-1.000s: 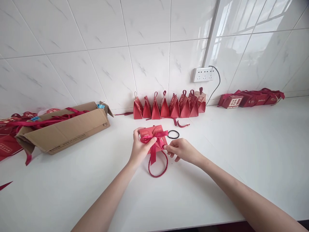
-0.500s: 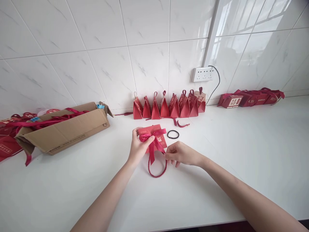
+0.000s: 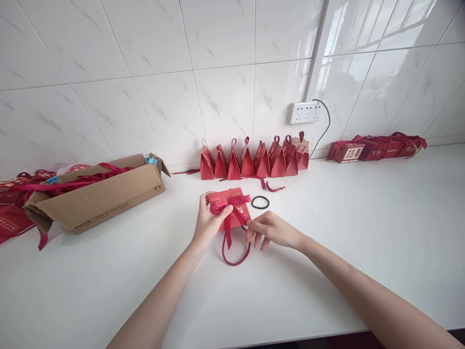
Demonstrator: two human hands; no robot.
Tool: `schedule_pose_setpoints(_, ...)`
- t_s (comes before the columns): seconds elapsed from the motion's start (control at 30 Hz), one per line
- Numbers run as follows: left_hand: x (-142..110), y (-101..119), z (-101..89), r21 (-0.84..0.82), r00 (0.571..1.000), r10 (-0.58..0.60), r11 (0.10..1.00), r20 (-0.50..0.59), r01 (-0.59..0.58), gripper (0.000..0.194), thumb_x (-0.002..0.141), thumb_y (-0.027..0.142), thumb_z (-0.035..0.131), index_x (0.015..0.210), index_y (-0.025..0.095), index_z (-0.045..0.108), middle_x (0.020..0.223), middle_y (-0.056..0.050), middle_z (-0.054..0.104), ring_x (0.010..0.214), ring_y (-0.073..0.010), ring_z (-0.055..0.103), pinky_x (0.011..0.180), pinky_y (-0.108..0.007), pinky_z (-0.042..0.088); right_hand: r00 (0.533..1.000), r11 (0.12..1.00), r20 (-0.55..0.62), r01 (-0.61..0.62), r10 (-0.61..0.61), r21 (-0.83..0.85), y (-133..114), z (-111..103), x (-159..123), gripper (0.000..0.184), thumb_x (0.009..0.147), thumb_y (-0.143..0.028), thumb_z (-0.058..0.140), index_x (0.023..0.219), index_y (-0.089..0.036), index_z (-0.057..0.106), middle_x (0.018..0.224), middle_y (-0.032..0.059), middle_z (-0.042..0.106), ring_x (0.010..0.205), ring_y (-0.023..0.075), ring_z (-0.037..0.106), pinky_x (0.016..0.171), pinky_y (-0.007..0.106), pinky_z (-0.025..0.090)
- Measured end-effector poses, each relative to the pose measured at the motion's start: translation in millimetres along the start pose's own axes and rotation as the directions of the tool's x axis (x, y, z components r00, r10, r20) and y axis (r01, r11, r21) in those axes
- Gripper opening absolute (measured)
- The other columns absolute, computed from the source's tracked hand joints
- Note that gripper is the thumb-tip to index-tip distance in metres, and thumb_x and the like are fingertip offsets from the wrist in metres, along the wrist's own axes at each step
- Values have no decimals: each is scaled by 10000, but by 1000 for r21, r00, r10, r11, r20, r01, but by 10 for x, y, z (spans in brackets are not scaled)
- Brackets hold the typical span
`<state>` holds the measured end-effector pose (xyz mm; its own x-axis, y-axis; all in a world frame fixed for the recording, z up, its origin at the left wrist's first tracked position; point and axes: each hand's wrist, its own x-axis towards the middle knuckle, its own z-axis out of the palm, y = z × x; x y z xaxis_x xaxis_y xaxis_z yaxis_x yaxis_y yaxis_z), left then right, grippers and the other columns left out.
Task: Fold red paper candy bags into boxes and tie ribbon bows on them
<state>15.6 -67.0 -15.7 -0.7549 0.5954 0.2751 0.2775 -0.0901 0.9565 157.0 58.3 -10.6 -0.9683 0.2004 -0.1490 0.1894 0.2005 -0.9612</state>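
The left hand (image 3: pixel 208 222) grips a red gift box (image 3: pixel 244 209) from its left side, thumb pressed on the bow of a red ribbon (image 3: pixel 240 199). The right hand (image 3: pixel 271 229) pinches the ribbon's right tail at the box's near right corner; whether its other fingers touch the twisted cord handle (image 3: pixel 236 263) is hard to tell. The box is mid-tabletop (image 3: pixel 308 291), its handle looping toward the near side. A black band (image 3: pixel 259 208) lies just right of it, and a row of red boxes (image 3: pixel 248 167) stands on the far side.

Tiled wall (image 3: pixel 152 41), white tabletop (image 3: pixel 90 276), window reflections (image 3: pixel 378 29)
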Motion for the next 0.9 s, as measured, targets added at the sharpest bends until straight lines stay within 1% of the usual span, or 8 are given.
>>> schedule_pose_setpoints(0.3, 3, 3, 14, -2, 1000, -14, 1000, -26, 14, 494, 670, 383, 728, 1038, 241, 432, 1061, -30, 559, 964, -167, 581, 810, -292, 488, 978, 994, 189, 94, -83, -50, -4, -41, -37, 384, 867, -393, 457, 719, -124, 688, 776, 77, 676, 640, 130, 612, 531, 228, 532)
schedule_pose_setpoints(0.53, -9, 17, 24, -4, 999, -35, 999, -39, 35, 488, 665, 391, 730, 1029, 242, 442, 1053, -27, 559, 963, -167, 583, 801, -288, 497, 949, 996, 311, 75, -56, -48, 15, -72, -62, 313, 841, -309, 483, 729, -122, 707, 752, 76, 683, 623, 128, 611, 539, 233, 530)
schedule_pose_setpoints(0.67, 2, -2, 11, -11, 999, -39, 999, -35, 39, 507, 666, 407, 726, 1049, 250, 434, 1076, -35, 553, 968, -183, 585, 807, -311, 498, 933, 995, 358, 22, 13, -93, -2, -128, -84, 326, 832, -349, 497, 713, -123, 700, 735, 74, 680, 607, 128, 606, 553, 247, 531)
schedule_pose_setpoints(0.73, 2, -12, 4, 11, 999, -24, 1000, -32, 25, 505, 676, 417, 716, 1059, 251, 431, 1095, -39, 545, 1004, -191, 570, 840, -324, 485, 960, 990, 277, 9, 30, -139, -22, -166, -81, 407, 828, -447, 503, 637, -123, 657, 667, 69, 653, 559, 125, 580, 521, 249, 517)
schedule_pose_setpoints(0.8, -9, -16, 2, 52, 1000, -5, 999, -16, 6, 520, 687, 427, 705, 1087, 252, 424, 1132, -50, 526, 1058, -203, 543, 881, -339, 465, 999, 987, 43, 28, -22, -158, -30, -189, -55, 468, 816, -553, 484, 625, -139, 591, 637, 56, 605, 548, 130, 553, 459, 246, 492)
schedule_pose_setpoints(0.83, -19, -14, 5, 73, 1000, 2, 997, -2, -1, 547, 690, 433, 702, 1118, 255, 412, 1152, -57, 515, 1084, -211, 527, 900, -348, 453, 992, 987, -101, 59, -75, -152, -26, -189, -34, 460, 807, -584, 480, 678, -151, 570, 684, 58, 597, 595, 145, 561, 441, 244, 485)
schedule_pose_setpoints(0.87, -32, -9, 12, 90, 1000, 5, 996, 15, -6, 583, 692, 439, 698, 1157, 260, 395, 1167, -65, 505, 1104, -219, 514, 914, -358, 444, 965, 984, -226, 106, -137, -143, -15, -181, -8, 432, 798, -592, 493, 760, -165, 554, 778, 66, 597, 688, 167, 579, 452, 246, 493)
schedule_pose_setpoints(0.9, -48, -2, 20, 99, 999, 4, 995, 36, -8, 619, 698, 445, 692, 1197, 265, 372, 1173, -71, 500, 1111, -225, 509, 920, -368, 441, 930, 977, -309, 165, -199, -134, 2, -165, 19, 403, 789, -581, 519, 849, -183, 531, 895, 75, 590, 807, 189, 584, 497, 256, 516)
